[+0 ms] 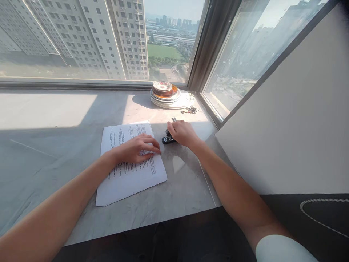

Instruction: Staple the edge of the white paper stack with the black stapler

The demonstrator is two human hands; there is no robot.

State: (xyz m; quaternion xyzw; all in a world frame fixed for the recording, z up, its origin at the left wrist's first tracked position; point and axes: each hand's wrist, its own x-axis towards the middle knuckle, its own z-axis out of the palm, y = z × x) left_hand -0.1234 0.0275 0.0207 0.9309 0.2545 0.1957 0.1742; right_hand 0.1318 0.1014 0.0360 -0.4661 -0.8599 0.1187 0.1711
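Two window panes (174, 43) meet at a dark corner frame (204, 47), with apartment towers (117, 40) and a green field (165, 52) outside. Below them spreads a grey marbled windowsill (185, 193), sunlit in patches near the glass. A plain white wall (294, 127) closes off the right side. Printed paper (128, 185) lies at a slant near the front edge of the sill; its small characters are too tiny to read. Close to the window corner sits a stack of white plates (163, 103), topped by an amber plate (173, 91) and a small floral saucer (162, 86). The left hand (139, 148) rests on the paper, its grip released, fingers slightly bent and reaching the right edge. The right hand (183, 131) has its grip wrapped over a black stapler (167, 140), which is on the sill just beside that edge, apart from the paper. A bunch of keys (192, 110) lies near the plates, beyond the right hand.
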